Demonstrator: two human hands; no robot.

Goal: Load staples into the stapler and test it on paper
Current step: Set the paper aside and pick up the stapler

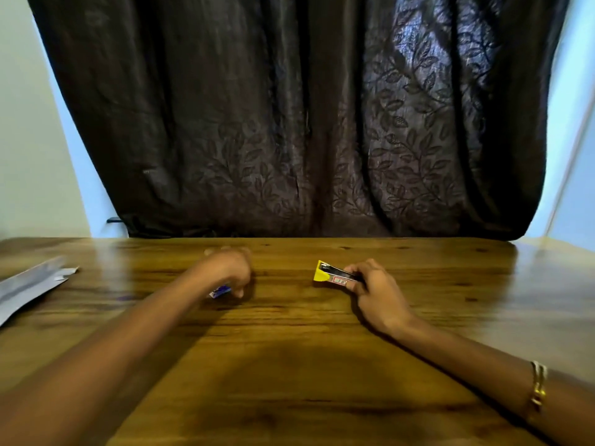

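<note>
The right hand (375, 284) is closed around the back part of the small stapler (335, 275), fingers on top and thumb side below, so that the yellow nose points toward nine o'clock and rests on or just above the desk (289, 365); I cannot tell which. The left hand (230, 272) is blurred, with the fingers curled downward, and under it there is a small blue and white thing, probably the staple box (220, 291); it seems to pinch it, but the blur does not let me say this for sure. The two hands are apart, the left at about ten o'clock from the middle of the desk and the right at about two o'clock. To my judgement the step in hand is the preparing of the staples, and the stapler does not look opened yet. To do it well, the right hand should keep the stapler steady and low, then lift the top so the channel shows, while the left takes out one strip without breaking it and brings it with the legs down. The strip is thin and can fall apart, so a soft grip is better. At nine o'clock, near the left edge of the desk, lies the paper (29, 284) for the test, well apart from both hands. Behind the desk hangs a dark curtain (289, 123) with leaf pattern.
</note>
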